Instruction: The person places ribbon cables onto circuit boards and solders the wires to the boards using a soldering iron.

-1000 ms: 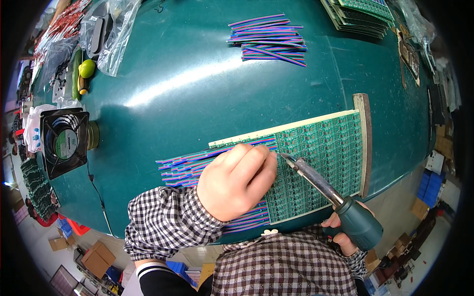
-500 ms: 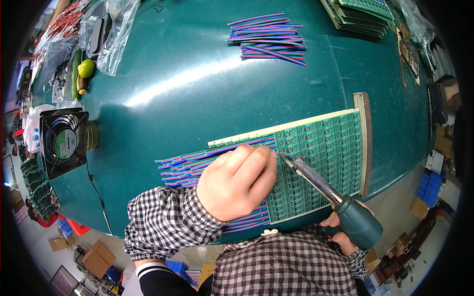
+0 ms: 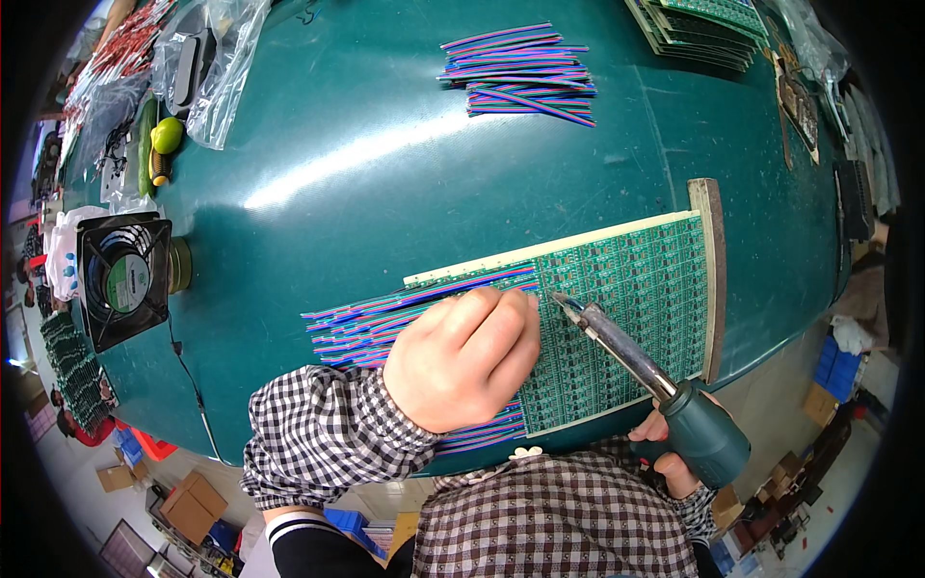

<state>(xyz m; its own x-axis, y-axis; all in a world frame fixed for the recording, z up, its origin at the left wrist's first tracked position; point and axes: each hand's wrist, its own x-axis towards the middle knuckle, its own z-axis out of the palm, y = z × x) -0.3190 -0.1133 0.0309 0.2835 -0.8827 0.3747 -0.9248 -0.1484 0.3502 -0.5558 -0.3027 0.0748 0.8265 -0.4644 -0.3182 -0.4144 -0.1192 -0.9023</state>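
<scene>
My right hand point(image 3: 665, 448) grips a soldering iron point(image 3: 708, 433) by its dark green handle. The iron's metal tip points up and left, just right of my left fingertips, over a panel of small green circuit boards point(image 3: 617, 318). Curled with its fingers pressed together, my left hand point(image 3: 464, 361) rests over the panel's left part; what its fingertips pinch is hidden beneath them. Blue, red and black flat ribbon wires point(image 3: 361, 313) lie side by side from the panel's left part out to the left, partly under that hand.
Against the panel's right end stands a strip point(image 3: 713, 279). Farther off lie a bundle of ribbon wires point(image 3: 520, 72) and a stack of boards point(image 3: 703, 34). At left are a small black fan point(image 3: 125, 279), a green fruit point(image 3: 168, 135) and plastic bags point(image 3: 231, 77).
The soldering iron has shifted slightly to the right, its tip now a little apart from my left fingertips. My left hand stays almost in place.
</scene>
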